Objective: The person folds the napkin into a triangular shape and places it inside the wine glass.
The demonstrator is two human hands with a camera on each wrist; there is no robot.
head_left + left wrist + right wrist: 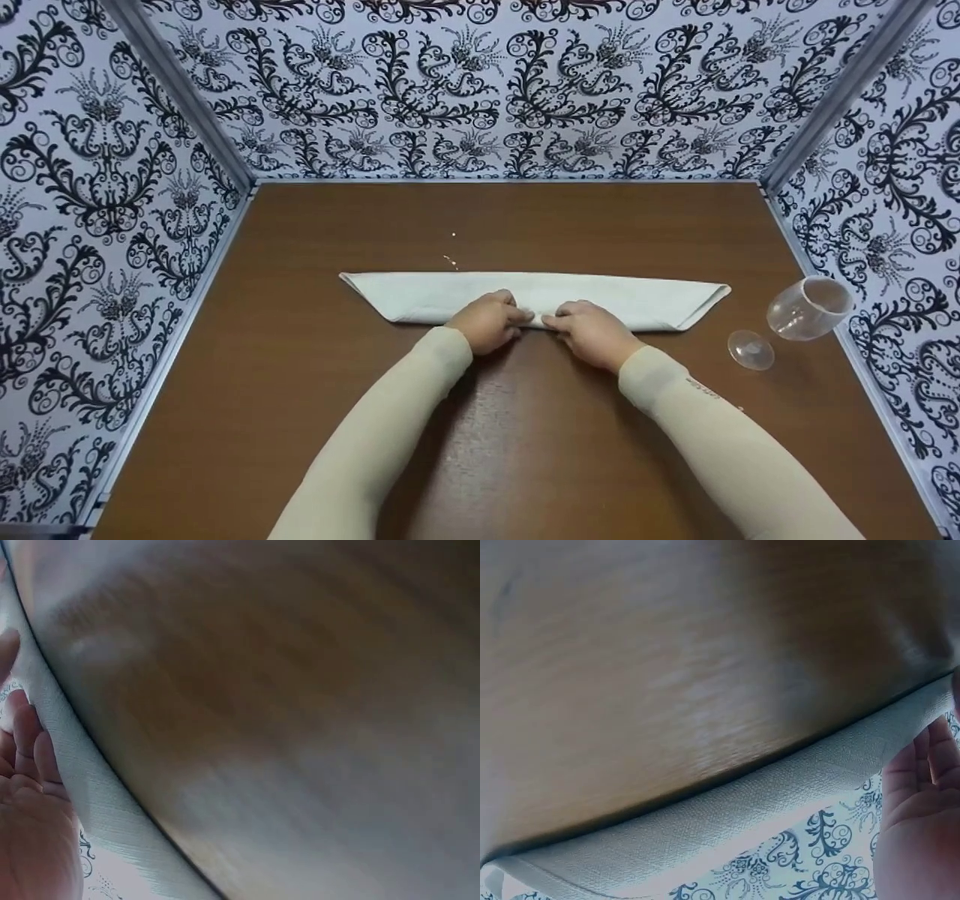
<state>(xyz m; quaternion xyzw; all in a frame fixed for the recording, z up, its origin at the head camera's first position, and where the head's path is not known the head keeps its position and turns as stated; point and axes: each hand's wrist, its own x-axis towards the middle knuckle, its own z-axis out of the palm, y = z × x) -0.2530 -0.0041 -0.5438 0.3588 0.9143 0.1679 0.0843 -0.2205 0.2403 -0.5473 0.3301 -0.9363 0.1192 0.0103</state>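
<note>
A white cloth napkin (615, 296) lies folded into a long flat band across the middle of the brown table (525, 217). Both hands meet at the centre of its near edge. My left hand (491, 319) has its fingers curled onto the cloth and pinches the edge. My right hand (589, 330) pinches the same edge right beside it, fingertips almost touching the left's. The left wrist view shows the napkin (82, 772) against the palm of my left hand (30, 840). In the right wrist view the napkin (742, 817) runs past my right hand (922, 832).
A clear stemmed glass (806, 309) lies on its side at the table's right edge, beyond the napkin's right end. Small pale crumbs (451, 260) sit just behind the napkin. Black-and-white patterned walls (112, 187) enclose the table on three sides.
</note>
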